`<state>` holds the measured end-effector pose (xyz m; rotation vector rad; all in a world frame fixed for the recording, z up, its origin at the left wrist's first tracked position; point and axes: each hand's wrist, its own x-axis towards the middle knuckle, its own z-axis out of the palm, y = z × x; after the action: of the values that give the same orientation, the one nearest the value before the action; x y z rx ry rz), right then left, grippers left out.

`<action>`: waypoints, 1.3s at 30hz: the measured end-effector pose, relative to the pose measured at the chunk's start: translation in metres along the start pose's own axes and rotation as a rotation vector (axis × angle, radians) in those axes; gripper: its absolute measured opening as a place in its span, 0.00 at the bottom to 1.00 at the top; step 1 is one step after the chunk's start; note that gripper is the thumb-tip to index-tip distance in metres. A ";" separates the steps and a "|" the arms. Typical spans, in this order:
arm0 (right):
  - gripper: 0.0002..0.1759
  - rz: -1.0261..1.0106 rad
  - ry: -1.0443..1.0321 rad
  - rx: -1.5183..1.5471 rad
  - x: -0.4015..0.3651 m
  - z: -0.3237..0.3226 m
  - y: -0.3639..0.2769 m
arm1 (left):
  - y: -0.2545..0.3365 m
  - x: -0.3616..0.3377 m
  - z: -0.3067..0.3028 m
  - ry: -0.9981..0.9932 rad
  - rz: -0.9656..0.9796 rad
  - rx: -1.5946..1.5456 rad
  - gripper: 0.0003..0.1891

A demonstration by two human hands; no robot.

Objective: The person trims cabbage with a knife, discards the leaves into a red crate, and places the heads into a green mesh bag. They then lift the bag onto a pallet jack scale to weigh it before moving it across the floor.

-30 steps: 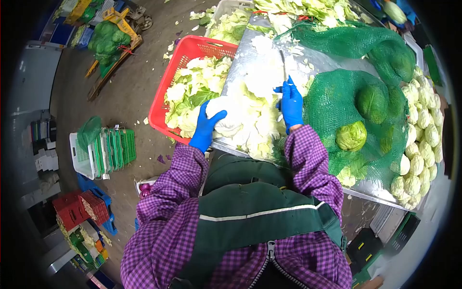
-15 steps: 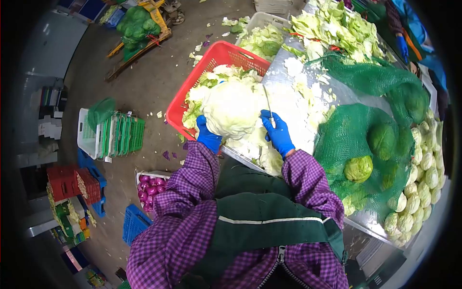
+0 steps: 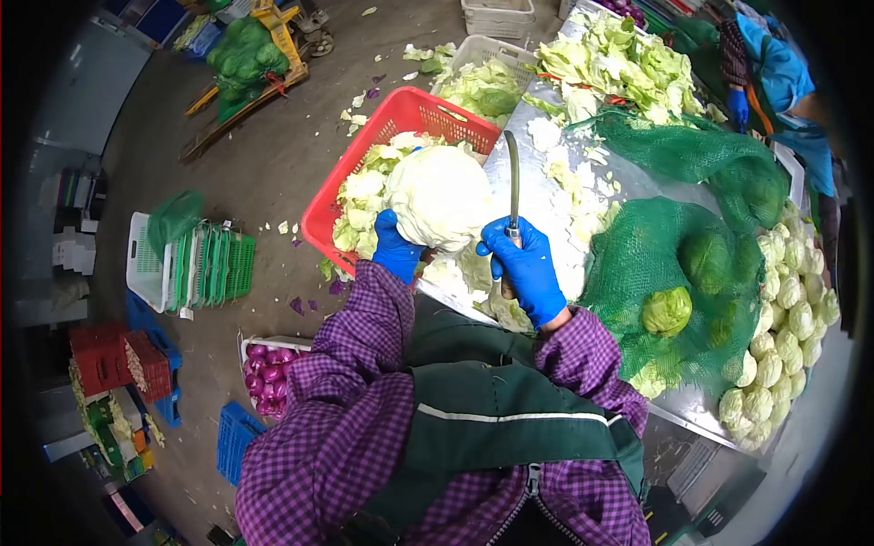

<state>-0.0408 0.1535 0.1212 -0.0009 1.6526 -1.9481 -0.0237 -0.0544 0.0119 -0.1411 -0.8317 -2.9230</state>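
A large, pale, trimmed cabbage (image 3: 437, 196) is held up at the table's near edge, partly over the red crate (image 3: 319, 214). My left hand (image 3: 396, 250), in a blue glove, grips it from the left and below; most of those fingers are hidden behind it. To the right of the cabbage, my right hand (image 3: 530, 273), also gloved, is closed round the handle of a knife (image 3: 514, 182). The narrow, slightly curved blade points away from me, apart from the cabbage. Loose cabbage leaves (image 3: 364, 189) fill the crate.
Leaf scraps lie on the metal table (image 3: 523, 150). To the right are green net bags (image 3: 637, 246) with cabbages and a pile of trimmed cabbages (image 3: 774, 364). Purple onions (image 3: 269, 378) sit in a crate at left. Another person's gloved hand (image 3: 737, 109) shows at top right.
The knife has moved off the cabbage's right edge, and its blade has turned so its flat side shows. My left hand keeps holding the cabbage. The whole view has shifted slightly.
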 end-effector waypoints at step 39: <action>0.07 -0.209 0.680 0.118 -0.039 -0.066 0.029 | -0.051 0.033 -0.038 -0.350 -0.284 -0.225 0.42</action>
<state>-0.0194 0.2278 0.0939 0.6193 2.0033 -2.3658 -0.0652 -0.0333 -0.0432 -0.6148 -0.5974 -3.3115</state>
